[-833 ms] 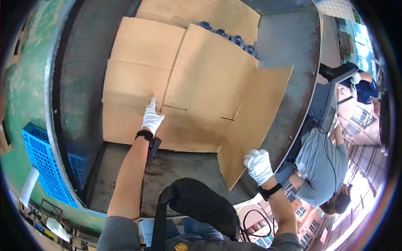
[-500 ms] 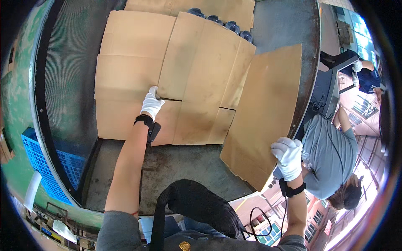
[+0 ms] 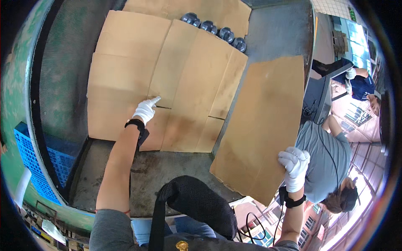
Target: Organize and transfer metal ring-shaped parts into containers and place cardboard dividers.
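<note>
My right hand [image 3: 295,167], in a white glove, is closed on the right edge of a loose brown cardboard sheet [image 3: 261,121], which is lifted at a slant over the right side of the bench. My left hand [image 3: 145,110], also gloved in white, rests on a large creased cardboard layer [image 3: 188,83], beside a dark slit in it. One of its fingers points out; the others are partly hidden. Along the layer's far right edge several dark, round metal parts [image 3: 226,34] stand in a slanting row, partly covered by the cardboard.
The cardboard lies on a dark metal bench [image 3: 276,29] with a raised mesh side [image 3: 63,71] at left. Beyond that side is a blue plastic crate [image 3: 31,159]. A co-worker in a grey shirt [image 3: 322,161] is close on the right; another person [image 3: 362,85] works farther off.
My right hand has drawn the loose sheet slightly down and right, widening the gap beside the layer. My left hand's finger has straightened. The metal parts show more fully as the view shifts.
</note>
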### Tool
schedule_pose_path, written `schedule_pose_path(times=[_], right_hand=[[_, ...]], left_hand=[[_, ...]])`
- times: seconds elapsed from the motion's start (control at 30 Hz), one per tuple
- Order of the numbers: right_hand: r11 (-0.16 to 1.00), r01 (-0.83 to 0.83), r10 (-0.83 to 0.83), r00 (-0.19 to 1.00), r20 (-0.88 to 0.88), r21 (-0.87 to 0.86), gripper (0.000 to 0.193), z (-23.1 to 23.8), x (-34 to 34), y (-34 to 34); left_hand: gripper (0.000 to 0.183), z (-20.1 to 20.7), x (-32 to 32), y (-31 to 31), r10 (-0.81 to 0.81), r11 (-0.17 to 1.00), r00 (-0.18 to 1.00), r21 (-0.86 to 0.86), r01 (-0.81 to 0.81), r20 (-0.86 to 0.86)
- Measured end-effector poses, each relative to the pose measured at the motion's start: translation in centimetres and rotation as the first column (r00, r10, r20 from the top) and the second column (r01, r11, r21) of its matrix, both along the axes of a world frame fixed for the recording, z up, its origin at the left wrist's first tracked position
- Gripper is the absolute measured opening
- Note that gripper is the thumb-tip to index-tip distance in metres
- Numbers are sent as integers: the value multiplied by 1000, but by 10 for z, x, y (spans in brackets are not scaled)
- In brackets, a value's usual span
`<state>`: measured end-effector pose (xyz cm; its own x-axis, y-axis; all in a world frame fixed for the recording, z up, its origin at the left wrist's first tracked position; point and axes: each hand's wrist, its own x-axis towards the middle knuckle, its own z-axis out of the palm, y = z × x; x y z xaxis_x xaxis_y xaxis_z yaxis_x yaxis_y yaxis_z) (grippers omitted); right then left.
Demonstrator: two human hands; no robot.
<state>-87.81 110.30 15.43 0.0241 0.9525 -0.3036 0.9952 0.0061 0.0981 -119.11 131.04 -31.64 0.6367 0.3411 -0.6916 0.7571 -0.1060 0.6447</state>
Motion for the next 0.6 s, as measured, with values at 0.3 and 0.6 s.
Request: schedule_pose_path(times=[0.3, 0.6], right_hand=[[998, -57, 55, 997, -62, -23, 20, -31, -4, -17], [999, -36, 36, 991, -130, 5, 21, -40, -14, -13]], left_hand=[[47, 49, -50, 29, 278, 787, 961, 577, -220, -12], [57, -9, -212, 101, 423, 899, 746, 343, -274, -514]])
